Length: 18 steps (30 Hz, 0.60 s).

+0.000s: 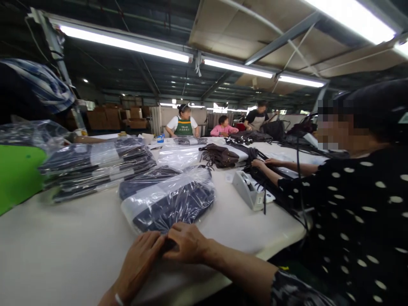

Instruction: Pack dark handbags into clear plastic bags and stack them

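My left hand point(140, 259) and my right hand point(186, 242) lie together on the white table point(63, 250), both pressing the near edge of a clear plastic bag point(172, 199) that holds a folded dark garment. The fingers of both hands are curled and pinched on the bag's edge, where a small dark bit shows between them. A second bagged garment point(149, 176) lies just behind the first.
A stack of bagged dark garments point(95, 168) sits at the left beside a green object point(17, 176). A co-worker in a dotted black top point(350, 212) stands at the right, handling dark clothes near a white tray point(250, 191). More people work at the far end.
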Tool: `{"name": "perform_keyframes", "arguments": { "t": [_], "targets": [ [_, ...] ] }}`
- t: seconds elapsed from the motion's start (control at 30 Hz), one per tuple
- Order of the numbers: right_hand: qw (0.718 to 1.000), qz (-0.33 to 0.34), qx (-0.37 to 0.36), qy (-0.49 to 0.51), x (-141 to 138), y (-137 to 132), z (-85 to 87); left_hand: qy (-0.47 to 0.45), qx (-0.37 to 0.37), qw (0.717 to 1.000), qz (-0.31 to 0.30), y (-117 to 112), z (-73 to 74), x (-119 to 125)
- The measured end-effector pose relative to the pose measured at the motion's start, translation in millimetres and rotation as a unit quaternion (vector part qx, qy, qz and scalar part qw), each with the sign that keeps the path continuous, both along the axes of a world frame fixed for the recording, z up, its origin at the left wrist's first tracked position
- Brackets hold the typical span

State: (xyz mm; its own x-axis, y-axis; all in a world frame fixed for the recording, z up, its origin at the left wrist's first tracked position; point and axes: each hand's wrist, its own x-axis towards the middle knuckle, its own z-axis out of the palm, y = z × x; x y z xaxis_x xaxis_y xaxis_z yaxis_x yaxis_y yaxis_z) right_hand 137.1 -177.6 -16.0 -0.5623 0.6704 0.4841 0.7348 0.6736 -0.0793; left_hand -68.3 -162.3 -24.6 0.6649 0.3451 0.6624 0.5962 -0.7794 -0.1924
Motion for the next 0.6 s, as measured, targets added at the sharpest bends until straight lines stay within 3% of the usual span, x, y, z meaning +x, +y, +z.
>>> {"name": "perform_keyframes", "arguments": {
  "t": [0.23,0.43,0.6],
  "targets": [
    [0.993,0.043,0.101,-0.037,-2,9,-10.2,0.042,0.067,0.996,-0.028,9,-11.7,-9],
    [0.992,0.034,0.117,-0.037,0,3,-19.6,0.069,0.169,0.983,-0.033,8,-22.4,-17],
    [0.995,-0.001,0.101,0.001,-4,6,-29.6,0.080,0.119,0.989,-0.045,14,-15.1,-13]
  ]
}}
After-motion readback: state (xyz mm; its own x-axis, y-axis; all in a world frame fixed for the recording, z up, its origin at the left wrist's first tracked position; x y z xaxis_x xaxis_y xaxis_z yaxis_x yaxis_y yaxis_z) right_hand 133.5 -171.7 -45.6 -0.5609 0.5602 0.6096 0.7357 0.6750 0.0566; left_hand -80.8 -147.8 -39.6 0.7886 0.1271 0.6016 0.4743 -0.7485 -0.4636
